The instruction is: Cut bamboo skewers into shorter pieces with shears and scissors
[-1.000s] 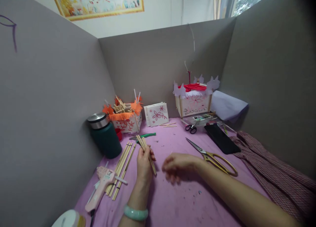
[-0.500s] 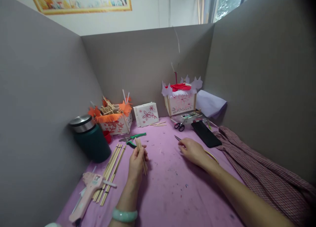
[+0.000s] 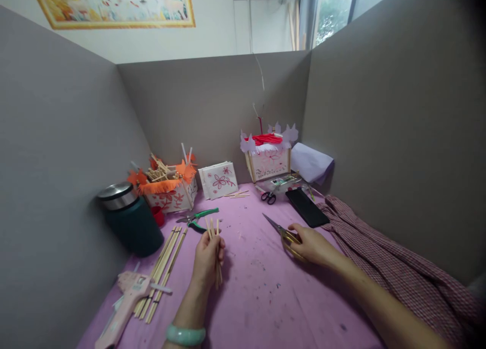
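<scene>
My left hand (image 3: 207,258) is closed around a few thin wooden sticks (image 3: 218,275), which stand nearly upright and stick out above and below the fist. On the right, my right hand (image 3: 313,245) grips the gold handles of a pair of scissors (image 3: 283,233). Their pointed dark blades aim toward the far left, low over the cloth. Part of the handles is hidden by my fingers. Just beyond my left hand lie green-handled pruning shears (image 3: 195,217). Bundles of longer sticks (image 3: 161,275), tied with dark bands, lie to its left beside a pink glue gun (image 3: 127,301).
A dark green flask (image 3: 131,220) stands at the left wall near an orange-trimmed box of sticks (image 3: 170,200). At the back are flower-drawn cards (image 3: 220,181), a box with red strands (image 3: 271,163) and small black scissors (image 3: 268,198). A phone (image 3: 307,207) and checked cloth (image 3: 364,243) lie right.
My right hand has shifted back along the gold-handled scissors onto their handles, uncovering more of them. The sticks in my left hand have fanned out a little. The camera view has shifted slightly.
</scene>
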A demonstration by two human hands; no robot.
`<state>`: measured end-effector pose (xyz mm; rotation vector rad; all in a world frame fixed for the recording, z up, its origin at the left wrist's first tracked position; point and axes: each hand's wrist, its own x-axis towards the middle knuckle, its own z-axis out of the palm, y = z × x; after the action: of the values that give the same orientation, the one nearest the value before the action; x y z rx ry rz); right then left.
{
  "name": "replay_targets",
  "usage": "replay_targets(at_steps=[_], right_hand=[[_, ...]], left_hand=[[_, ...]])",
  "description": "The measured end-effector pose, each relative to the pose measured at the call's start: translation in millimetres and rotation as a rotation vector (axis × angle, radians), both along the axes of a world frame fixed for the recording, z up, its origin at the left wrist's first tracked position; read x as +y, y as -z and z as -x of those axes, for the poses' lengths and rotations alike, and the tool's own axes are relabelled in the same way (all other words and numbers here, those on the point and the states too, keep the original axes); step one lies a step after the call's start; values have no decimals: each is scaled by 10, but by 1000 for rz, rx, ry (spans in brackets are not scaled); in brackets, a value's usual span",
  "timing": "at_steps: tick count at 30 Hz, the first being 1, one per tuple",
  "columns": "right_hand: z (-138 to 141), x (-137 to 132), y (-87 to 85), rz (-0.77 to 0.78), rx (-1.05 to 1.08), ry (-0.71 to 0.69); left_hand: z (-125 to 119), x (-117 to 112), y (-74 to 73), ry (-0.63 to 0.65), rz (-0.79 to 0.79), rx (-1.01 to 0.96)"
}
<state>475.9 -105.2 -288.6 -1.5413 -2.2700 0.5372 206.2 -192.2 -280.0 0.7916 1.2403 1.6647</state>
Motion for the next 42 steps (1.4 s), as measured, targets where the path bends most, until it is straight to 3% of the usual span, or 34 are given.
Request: replay_targets(at_steps=[4, 6, 9, 11, 13, 17, 22, 27, 35, 42], right_hand=[[94, 50, -30, 341, 359, 63], [180, -1, -124, 412, 531, 18], [345, -106, -373, 333, 710, -111], [474, -140, -513, 264, 664, -189], [606, -128, -538, 95, 537, -240], [794, -70, -234, -230, 322, -322], [845, -120, 148, -280, 141, -326], [870, -172, 196, -323, 69, -361], [861, -166, 222, -375, 65, -317], [847, -165, 228, -452, 46, -312]], left_hand=[[31, -5, 12, 67, 42, -86], [40, 0, 16, 94, 51, -123], [39, 4, 23, 100, 54, -137], [36, 2, 29, 94, 60, -131], [35, -3, 31, 100, 58, -144], [42, -8, 26, 99, 23, -216], [48, 13, 50, 38, 46, -298], [65, 23, 47, 45, 55, -350], [51, 6, -6, -54, 83, -350], [67, -9, 10, -11, 58, -340]])
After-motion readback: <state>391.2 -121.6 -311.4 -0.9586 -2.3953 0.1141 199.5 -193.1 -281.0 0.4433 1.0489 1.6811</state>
